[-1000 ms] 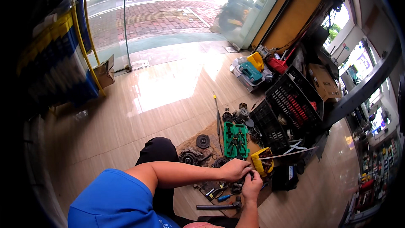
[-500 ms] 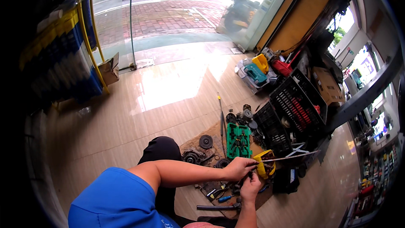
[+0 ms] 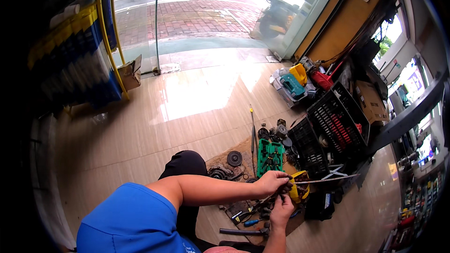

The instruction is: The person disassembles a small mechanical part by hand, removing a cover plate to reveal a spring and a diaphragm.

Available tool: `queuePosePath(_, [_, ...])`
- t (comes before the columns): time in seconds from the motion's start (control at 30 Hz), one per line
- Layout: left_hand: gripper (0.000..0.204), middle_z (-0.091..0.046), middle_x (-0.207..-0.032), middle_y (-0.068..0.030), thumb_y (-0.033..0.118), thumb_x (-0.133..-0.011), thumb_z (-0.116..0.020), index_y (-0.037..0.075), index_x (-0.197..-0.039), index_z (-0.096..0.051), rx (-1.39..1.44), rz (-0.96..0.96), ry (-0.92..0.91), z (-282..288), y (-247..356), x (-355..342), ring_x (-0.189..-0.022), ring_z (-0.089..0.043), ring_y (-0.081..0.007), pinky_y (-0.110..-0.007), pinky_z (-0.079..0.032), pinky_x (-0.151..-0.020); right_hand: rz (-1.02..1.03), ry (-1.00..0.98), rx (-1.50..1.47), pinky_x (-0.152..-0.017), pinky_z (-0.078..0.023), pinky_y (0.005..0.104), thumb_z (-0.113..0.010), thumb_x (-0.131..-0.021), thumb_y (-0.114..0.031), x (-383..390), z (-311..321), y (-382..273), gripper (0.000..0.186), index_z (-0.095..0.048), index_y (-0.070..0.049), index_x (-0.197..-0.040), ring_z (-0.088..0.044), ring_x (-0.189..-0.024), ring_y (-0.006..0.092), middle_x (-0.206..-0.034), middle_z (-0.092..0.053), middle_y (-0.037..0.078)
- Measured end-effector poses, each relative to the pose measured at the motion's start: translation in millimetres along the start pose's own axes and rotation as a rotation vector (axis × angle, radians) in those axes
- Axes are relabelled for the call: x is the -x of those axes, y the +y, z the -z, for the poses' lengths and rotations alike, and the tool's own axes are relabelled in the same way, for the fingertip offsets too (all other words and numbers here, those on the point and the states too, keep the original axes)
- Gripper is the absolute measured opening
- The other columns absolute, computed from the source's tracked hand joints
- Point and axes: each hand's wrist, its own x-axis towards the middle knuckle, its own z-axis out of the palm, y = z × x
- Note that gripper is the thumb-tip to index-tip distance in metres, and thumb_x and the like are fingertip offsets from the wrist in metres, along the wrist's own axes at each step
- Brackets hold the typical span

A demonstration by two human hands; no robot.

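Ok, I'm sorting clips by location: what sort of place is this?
Probably a repair or hardware shop: there's an open green tool case, a round machine part near it, and a glass door by brick pavement.

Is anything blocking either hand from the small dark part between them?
Nothing visible is: the left hand and right hand both grip the small dark part, partly hiding it. The yellow container sits to their right, not between.

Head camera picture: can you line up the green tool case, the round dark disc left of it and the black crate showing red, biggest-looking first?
1. Black crate
2. Green tool case
3. Round dark disc, clearly the smallest
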Motion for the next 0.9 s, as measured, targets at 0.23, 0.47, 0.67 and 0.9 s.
queuePosePath(0.23, [0.022,-0.067,-0.106,-0.0149,0.010,-0.100,-0.050,-0.003,-0.118,-0.055,0.188,0.067,-0.075,5,2,-2,-0.092,-0.068,-0.0248,-0.039,-0.056,-0.082,-0.003,0.020,-0.016,-0.048,-0.037,0.0211,-0.057,-0.097,-0.010,-1,-3,-5,0.012,-0.063,0.000,-0.101,-0.048,-0.054,0.0040,-0.070,-0.057,-0.002])
queuePosePath(0.47, [0.019,-0.066,-0.102,-0.0158,0.007,-0.100,-0.049,-0.004,-0.115,-0.054,0.187,0.057,-0.154,-2,12,2,-0.090,-0.068,-0.0245,-0.037,-0.057,-0.081,-0.017,-0.042,-0.143,-0.050,-0.040,0.0202,-0.059,-0.096,-0.007,-3,7,-3,0.013,-0.062,-0.002,-0.108,-0.051,-0.057,0.0045,-0.077,-0.060,-0.002])
queuePosePath(0.67, [0.021,-0.068,-0.101,-0.0156,0.011,-0.100,-0.052,-0.002,-0.116,-0.056,0.195,0.062,-0.222,6,6,2,-0.093,-0.068,-0.0273,-0.041,-0.056,-0.085,-0.025,-0.067,-0.190,-0.052,-0.043,0.0192,-0.058,-0.096,-0.006,0,11,1,0.015,-0.060,-0.001,-0.110,-0.055,-0.058,0.0064,-0.080,-0.062,0.000])
queuePosePath(0.9, [0.021,-0.068,-0.102,-0.0157,0.008,-0.100,-0.051,-0.004,-0.116,-0.057,0.140,0.043,-0.265,0,2,6,-0.094,-0.068,-0.0254,-0.037,-0.054,-0.088,-0.003,0.032,-0.071,-0.068,-0.049,0.0215,-0.061,-0.094,-0.004,-3,12,5,0.028,-0.062,-0.001,-0.122,-0.059,-0.079,0.0046,-0.098,-0.068,0.000])
